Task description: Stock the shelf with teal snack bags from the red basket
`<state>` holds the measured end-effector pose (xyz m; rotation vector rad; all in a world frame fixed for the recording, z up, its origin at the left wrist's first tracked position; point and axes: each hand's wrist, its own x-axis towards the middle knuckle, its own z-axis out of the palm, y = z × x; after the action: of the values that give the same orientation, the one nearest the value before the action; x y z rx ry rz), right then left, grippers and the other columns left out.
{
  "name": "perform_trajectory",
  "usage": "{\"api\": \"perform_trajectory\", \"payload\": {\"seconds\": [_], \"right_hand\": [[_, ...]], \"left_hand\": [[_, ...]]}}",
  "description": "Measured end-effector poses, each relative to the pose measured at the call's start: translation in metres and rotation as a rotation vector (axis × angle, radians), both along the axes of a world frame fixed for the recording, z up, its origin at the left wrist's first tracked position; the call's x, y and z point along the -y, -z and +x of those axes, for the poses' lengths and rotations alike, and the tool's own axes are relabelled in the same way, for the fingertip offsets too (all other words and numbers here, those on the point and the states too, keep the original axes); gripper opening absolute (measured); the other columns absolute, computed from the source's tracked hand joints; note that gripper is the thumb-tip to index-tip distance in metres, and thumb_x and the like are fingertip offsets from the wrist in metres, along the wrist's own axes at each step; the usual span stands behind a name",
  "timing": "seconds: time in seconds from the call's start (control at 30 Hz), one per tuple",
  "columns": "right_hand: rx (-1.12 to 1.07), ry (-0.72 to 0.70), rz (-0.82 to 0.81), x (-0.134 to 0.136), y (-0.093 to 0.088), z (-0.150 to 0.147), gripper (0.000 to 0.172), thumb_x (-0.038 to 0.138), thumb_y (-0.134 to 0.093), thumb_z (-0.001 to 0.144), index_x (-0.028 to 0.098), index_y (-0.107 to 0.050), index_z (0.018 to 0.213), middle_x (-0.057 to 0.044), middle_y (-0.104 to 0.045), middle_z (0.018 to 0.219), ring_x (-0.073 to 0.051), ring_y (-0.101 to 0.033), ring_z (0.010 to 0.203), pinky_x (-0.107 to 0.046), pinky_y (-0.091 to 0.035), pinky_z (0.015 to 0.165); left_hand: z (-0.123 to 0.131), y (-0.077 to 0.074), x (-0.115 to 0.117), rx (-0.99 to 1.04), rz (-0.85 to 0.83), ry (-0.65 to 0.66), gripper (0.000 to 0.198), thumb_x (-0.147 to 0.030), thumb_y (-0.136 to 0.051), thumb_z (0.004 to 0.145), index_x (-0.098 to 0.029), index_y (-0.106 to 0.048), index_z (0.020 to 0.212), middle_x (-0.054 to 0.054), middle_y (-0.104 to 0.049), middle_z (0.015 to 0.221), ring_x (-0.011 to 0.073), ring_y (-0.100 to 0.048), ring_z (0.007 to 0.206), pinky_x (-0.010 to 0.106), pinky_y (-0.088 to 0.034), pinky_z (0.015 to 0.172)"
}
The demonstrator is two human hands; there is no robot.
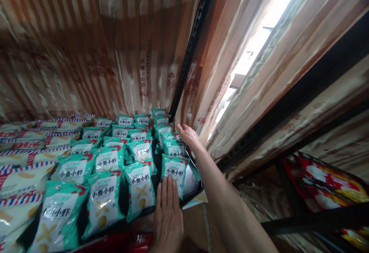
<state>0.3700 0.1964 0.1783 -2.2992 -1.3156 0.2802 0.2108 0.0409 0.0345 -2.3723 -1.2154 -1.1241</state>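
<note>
Rows of teal snack bags [104,201] stand upright on a dark shelf. My left hand [168,210] has its fingers stretched out flat against the front of the foremost bag [175,172] in the rightmost row. Farther back, my right hand [187,134] reaches along the right side of that same row, beside the teal bags [173,148] there. Its fingers are extended, and their inner side is partly hidden. Neither hand is wrapped around a bag.
Cream bags with red and blue striped edges [25,178] fill the left side. A dark metal post [188,49] rises behind the right row. Striped curtains [138,45] hang behind. Red and yellow packages [331,180] lie at the lower right.
</note>
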Motion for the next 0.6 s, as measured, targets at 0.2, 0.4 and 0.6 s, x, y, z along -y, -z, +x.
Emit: {"api": "perform_trajectory", "payload": {"seconds": [0.2,0.4,0.6], "right_hand": [[-0.226,-0.04,0.128,0.01,0.02,-0.001,0.052,0.056,-0.035,0.087,0.016,-0.067,0.082,-0.006,-0.068,0.075,-0.02,-0.062,0.076,-0.026,-0.044,0.065],[-0.412,-0.035,0.227,0.01,0.03,-0.002,0.043,0.049,-0.043,0.083,0.015,-0.068,0.08,-0.002,-0.066,0.069,-0.015,-0.06,0.066,-0.022,-0.041,0.057],[-0.52,0.022,0.271,0.002,0.043,0.0,0.03,0.034,-0.051,0.077,0.011,-0.071,0.081,-0.003,-0.065,0.061,-0.013,-0.056,0.053,-0.021,-0.039,0.049]], "left_hand": [[0.001,-0.002,0.001,0.002,0.003,-0.018,0.07,-0.013,-0.043,0.079,0.003,-0.022,0.144,0.023,-0.045,0.14,0.0352,-0.033,0.135,0.045,-0.044,0.102],[0.001,0.002,0.0,-0.007,0.013,-0.013,0.07,-0.01,-0.039,0.079,0.002,-0.018,0.145,0.023,-0.043,0.141,0.0345,-0.032,0.135,0.045,-0.045,0.101],[0.002,0.002,0.0,-0.005,0.01,-0.003,0.07,-0.011,-0.038,0.081,0.003,-0.013,0.145,0.025,-0.039,0.143,0.0351,-0.031,0.136,0.046,-0.043,0.103]]}}
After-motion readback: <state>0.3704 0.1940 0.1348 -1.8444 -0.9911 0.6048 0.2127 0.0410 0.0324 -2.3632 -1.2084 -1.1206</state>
